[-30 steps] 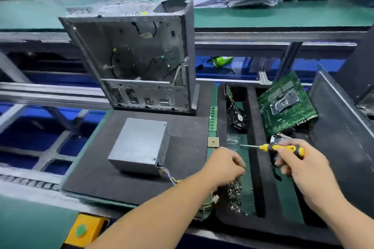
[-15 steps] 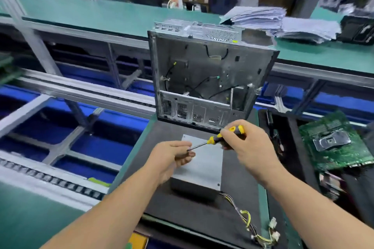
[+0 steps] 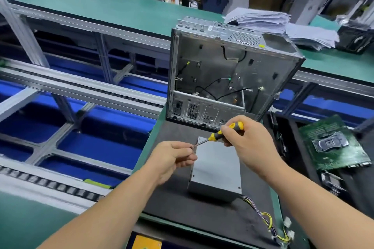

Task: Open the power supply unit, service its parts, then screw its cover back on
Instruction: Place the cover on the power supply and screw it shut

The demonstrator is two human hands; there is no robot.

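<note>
Right hand [image 3: 250, 143] gripping screwdriver [image 3: 219, 134], left hand [image 3: 172, 159] pinching its hidden tip, screw indiscernible

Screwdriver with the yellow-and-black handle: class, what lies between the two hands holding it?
In the head view, only the screwdriver's thin metal shaft spans the gap from right hand to left hand, above the grey metal power supply box.

I see a black mat [image 3: 182, 214] on the green bench [image 3: 275, 204]; on it sit the grey power supply unit [image 3: 217, 170] and the open computer case [image 3: 222, 75].
</note>
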